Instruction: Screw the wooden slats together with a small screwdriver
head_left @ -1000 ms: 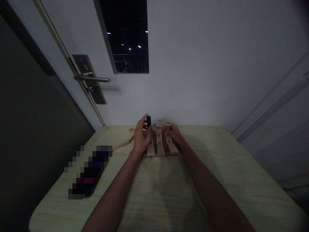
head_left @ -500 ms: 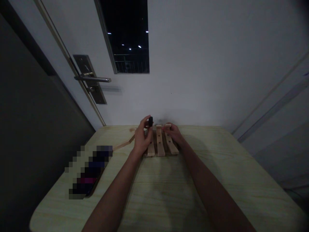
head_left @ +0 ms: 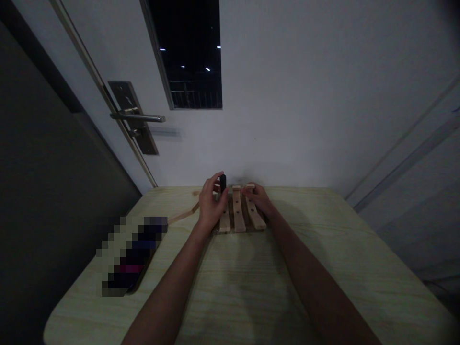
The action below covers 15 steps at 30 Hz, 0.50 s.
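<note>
My left hand (head_left: 208, 203) pinches a small black block (head_left: 223, 182) between thumb and forefinger. It is held upright above the far end of the left wooden slat (head_left: 224, 224), which the hand partly covers. Beside this lie a middle wooden slat (head_left: 238, 215) and a right wooden slat (head_left: 256, 220), both with dark holes and a raised far end. Dark brown material shows between the slats, under which something clear and shiny peeks out. At the far end of the right slat, my right hand (head_left: 262, 199) has its fingers closed round it; the fingertips are partly hidden.
Left of my left hand, a thin bent wooden strip (head_left: 182, 214) lies on the pale table (head_left: 230, 287). A blurred-out phone-like dark slab (head_left: 153, 244) rests near the left edge. Behind the table stands a white door (head_left: 287, 96) with a metal handle (head_left: 140, 117).
The black block has shifted slightly left and stands straighter, with more of its length showing. My left hand moved a little left with it. My right hand and the slats look unchanged.
</note>
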Tool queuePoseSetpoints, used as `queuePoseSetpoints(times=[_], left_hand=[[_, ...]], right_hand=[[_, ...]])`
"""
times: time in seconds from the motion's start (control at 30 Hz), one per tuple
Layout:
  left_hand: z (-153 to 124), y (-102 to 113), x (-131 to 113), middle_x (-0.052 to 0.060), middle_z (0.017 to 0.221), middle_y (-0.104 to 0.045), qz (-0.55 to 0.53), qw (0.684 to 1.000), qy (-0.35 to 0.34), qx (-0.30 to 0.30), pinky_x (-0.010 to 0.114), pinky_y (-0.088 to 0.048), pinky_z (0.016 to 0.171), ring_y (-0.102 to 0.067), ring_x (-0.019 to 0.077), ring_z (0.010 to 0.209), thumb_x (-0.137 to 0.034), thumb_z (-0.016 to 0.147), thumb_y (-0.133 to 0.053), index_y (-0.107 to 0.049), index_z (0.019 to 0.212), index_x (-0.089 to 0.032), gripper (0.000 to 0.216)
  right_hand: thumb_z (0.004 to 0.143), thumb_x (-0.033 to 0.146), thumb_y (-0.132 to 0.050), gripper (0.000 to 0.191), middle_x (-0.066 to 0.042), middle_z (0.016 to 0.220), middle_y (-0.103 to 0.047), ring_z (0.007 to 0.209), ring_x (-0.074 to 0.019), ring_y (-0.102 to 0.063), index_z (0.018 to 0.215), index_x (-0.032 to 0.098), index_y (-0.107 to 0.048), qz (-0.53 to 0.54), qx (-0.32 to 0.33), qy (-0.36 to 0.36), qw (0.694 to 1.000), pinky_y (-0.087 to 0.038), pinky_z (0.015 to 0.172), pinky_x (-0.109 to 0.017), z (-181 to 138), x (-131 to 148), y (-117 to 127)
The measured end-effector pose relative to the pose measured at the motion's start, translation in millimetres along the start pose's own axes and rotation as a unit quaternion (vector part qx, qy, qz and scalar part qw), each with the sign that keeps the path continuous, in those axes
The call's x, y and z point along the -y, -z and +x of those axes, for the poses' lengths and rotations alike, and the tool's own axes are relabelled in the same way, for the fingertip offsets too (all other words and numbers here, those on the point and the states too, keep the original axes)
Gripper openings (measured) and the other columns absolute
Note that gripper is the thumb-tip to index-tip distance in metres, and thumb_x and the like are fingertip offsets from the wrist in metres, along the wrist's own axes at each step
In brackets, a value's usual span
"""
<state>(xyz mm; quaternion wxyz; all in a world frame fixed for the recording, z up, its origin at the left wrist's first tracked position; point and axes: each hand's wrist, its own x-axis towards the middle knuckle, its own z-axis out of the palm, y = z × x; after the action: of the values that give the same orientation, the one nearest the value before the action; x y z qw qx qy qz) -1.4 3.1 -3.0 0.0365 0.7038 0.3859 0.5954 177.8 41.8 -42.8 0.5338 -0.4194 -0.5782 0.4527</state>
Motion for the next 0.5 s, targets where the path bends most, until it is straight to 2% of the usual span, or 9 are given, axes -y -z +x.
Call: queuePoseSetpoints(times=[0.13,0.37,0.5], left_hand=[[-0.6,0.3,-0.9,0.007,0.104,-0.061,-0.006,1.000,0.000,0.005,0.029,-0.051,0.069,-0.057,0.0139,0.076,-0.024,0.084,-0.057,-0.043,0.130,-0.023,0.048],[-2.9,0.4,-1.0,0.007,0.099,-0.066,-0.027,0.998,0.051,0.026,0.030,-0.051,0.072,-0.061,0.0145,0.077,-0.022,0.083,-0.057,-0.038,0.132,-0.022,0.052],[-2.2,1.2,-1.8,0.007,0.102,-0.067,-0.030,0.998,0.034,0.033,0.030,-0.052,0.072,-0.062,0.0142,0.077,-0.020,0.084,-0.055,-0.037,0.133,-0.023,0.052]], right_hand=[[0.063,0.048,-0.069,0.035,0.004,0.064,-0.050,0.059,-0.0106,-0.045,0.070,0.020,-0.050,-0.003,-0.004,0.003,1.000,-0.038,0.057,-0.024,0.0,-0.5,0.2],[0.065,0.046,-0.068,0.033,0.004,0.065,-0.050,0.060,-0.0105,-0.045,0.071,0.019,-0.050,-0.004,0.001,0.006,1.000,-0.038,0.057,-0.024,-1.9,3.1,-0.4],[0.063,0.047,-0.069,0.034,0.004,0.064,-0.051,0.060,-0.0106,-0.046,0.071,0.019,-0.051,-0.007,-0.003,0.007,1.000,-0.038,0.057,-0.024,-1.1,2.8,-0.4]])
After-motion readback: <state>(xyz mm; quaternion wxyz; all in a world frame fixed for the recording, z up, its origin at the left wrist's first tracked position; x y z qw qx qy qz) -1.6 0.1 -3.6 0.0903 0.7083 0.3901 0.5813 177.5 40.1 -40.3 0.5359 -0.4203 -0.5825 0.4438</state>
